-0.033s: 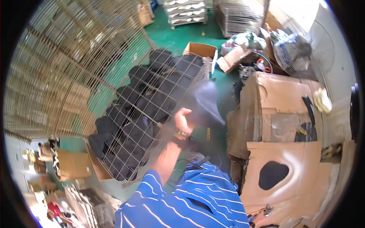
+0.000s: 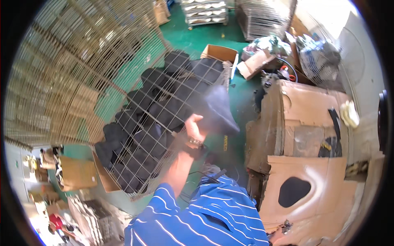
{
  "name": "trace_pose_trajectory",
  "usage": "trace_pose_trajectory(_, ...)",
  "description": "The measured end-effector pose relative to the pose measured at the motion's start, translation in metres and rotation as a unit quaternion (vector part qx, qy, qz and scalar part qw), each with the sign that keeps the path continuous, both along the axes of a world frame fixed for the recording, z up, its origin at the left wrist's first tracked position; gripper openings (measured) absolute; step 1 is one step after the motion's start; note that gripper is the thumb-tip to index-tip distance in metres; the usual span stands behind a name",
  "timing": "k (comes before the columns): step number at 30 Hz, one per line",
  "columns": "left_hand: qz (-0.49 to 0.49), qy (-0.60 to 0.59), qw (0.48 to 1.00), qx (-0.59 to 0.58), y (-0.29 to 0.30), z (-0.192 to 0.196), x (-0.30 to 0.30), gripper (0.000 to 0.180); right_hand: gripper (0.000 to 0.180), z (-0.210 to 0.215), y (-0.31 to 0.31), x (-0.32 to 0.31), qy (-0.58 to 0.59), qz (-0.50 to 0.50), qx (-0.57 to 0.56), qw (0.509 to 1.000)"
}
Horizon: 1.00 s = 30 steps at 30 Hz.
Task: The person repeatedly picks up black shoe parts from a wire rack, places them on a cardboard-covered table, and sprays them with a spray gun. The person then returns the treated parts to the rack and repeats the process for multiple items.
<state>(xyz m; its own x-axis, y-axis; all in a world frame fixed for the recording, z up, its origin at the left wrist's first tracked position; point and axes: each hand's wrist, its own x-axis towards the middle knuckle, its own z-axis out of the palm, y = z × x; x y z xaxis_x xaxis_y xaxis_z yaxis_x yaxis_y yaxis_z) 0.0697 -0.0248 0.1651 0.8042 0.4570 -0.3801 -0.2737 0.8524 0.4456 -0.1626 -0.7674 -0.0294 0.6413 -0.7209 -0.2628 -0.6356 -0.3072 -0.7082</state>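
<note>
My left hand (image 2: pixel 194 128), with a band round its wrist, grips a dark grey, soft-looking moulded piece (image 2: pixel 221 110) by its left side. The piece is blurred by motion and hangs beside the right edge of a wire rack (image 2: pixel 174 134). Several similar dark pieces (image 2: pixel 166 108) lie close together on that rack. Low in the view, my right hand (image 2: pixel 280 235) shows only in part, closed round a small metal tool (image 2: pixel 286 225) that looks like a spray gun. It is beside a cardboard sheet (image 2: pixel 328 172) with a dark rounded patch ringed by a pale smear.
Tall wire racks (image 2: pixel 61 82) stand at the left. A cardboard box (image 2: pixel 283 123) is at my right, with an open carton (image 2: pixel 219 52) and a fan (image 2: pixel 324 61) farther off. A trolley of white pieces (image 2: pixel 205 12) stands on the green floor (image 2: pixel 197 33).
The view has shifted slightly. My left hand still grips the dark piece by the rack's edge, and my right hand shows a little less at the lower edge.
</note>
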Motion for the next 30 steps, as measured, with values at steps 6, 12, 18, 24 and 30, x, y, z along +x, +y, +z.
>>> trace_pose_trajectory(6,0.216,0.01,0.976,0.019,0.171,-0.026,-0.017,0.009,0.042,0.08,0.171,0.084,-0.028,0.179,0.179,0.967)
trace_pose_trajectory(12,0.355,-0.043,0.931,0.076,0.357,-0.028,-0.076,0.022,0.05,0.121,0.313,0.161,0.02,0.314,0.193,0.929)
trace_pose_trajectory(18,0.444,-0.094,0.885,0.105,0.448,-0.103,-0.17,0.033,0.041,0.149,0.365,0.189,0.06,0.41,0.126,0.901)
trace_pose_trajectory(24,0.541,0.411,0.733,0.029,0.455,-0.222,-0.233,0.061,0.034,0.19,0.416,0.202,0.154,0.397,0.098,0.899)
trace_pose_trajectory(30,0.512,0.468,0.701,0.161,0.448,-0.235,-0.251,0.031,0.034,0.176,0.403,0.194,0.113,0.399,0.074,0.907)
